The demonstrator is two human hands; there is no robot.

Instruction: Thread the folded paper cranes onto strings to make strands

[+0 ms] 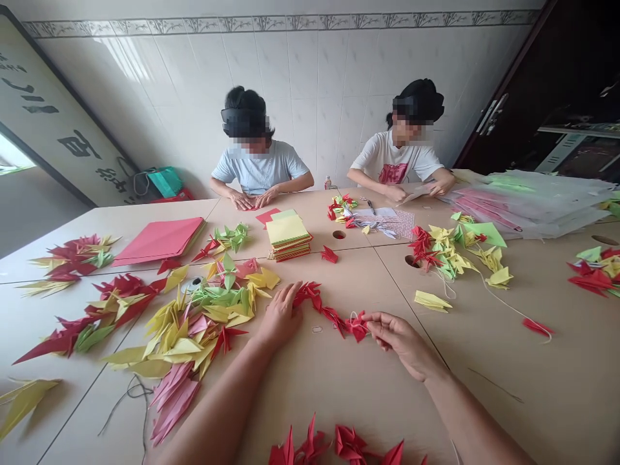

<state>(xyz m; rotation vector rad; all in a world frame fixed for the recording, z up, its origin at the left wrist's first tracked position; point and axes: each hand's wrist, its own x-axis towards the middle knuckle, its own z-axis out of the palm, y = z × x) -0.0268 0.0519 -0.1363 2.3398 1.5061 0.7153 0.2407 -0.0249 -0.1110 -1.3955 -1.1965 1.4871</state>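
A chain of folded red paper cranes (332, 315) lies across the table between my two hands. At its left end, my left hand (282, 314) rests low with its fingers closed around a red crane; the fingertips are partly hidden. My right hand (397, 337) pinches the red crane at the right end, where a loop of white string (354, 318) shows. More red cranes (351, 444) lie close to me at the bottom edge. Beside my left forearm spreads a pile of yellow, green, pink and red cranes (194, 332).
Red paper sheets (159, 242) and a stack of yellow squares (288, 232) lie farther back. Two people sit opposite, handling paper. Crane clusters (443, 248) and plastic bags (533, 200) occupy the right side. A loose red piece (537, 327) lies on white string. The table has round holes (339, 235).
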